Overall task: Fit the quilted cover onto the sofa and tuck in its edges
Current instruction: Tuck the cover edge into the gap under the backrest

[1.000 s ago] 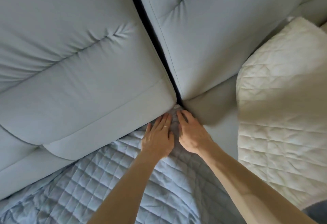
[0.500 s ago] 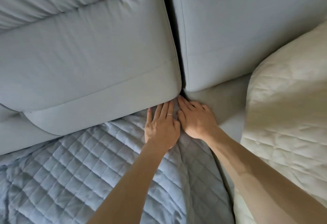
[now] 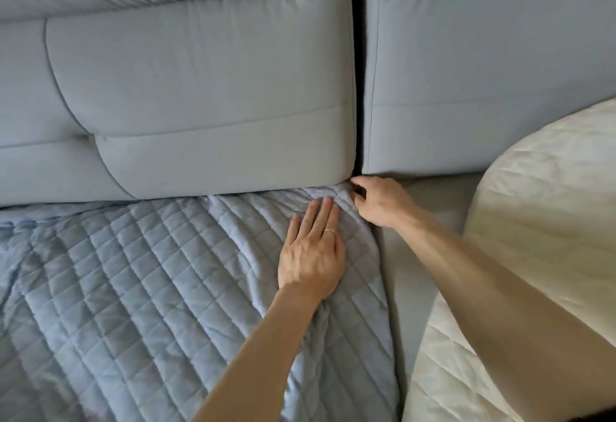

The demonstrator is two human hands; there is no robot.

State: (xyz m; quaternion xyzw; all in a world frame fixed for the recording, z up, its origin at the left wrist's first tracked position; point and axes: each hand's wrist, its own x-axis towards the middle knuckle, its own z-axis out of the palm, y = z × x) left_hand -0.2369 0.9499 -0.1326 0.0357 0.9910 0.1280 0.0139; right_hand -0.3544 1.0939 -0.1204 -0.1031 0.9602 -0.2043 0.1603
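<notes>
the quilted cover (image 3: 150, 271) lies over the sofa seat, left of the dark gap (image 3: 358, 55) between the back cushions. its far edge already runs under the left back cushion (image 3: 206, 88), and its corner bunches in folds right at the foot of the gap.

half a second ago you had both hands side by side, fingertips pushed in at the foot of the gap. now your left hand (image 3: 311, 255) has drawn back from it and lies flat on the cover, fingers straight and pressed together, a ring (image 3: 329, 230) showing. your right hand (image 3: 380, 201) stays at the foot of the gap, fingers curled and seemingly pinching the bunched corner.

that reads as the corner tuck nearly done, with the left hand now smoothing. right of the gap a strip of bare seat (image 3: 400, 271) is uncovered, and beyond it lies a cream quilted piece (image 3: 533, 221).
</notes>
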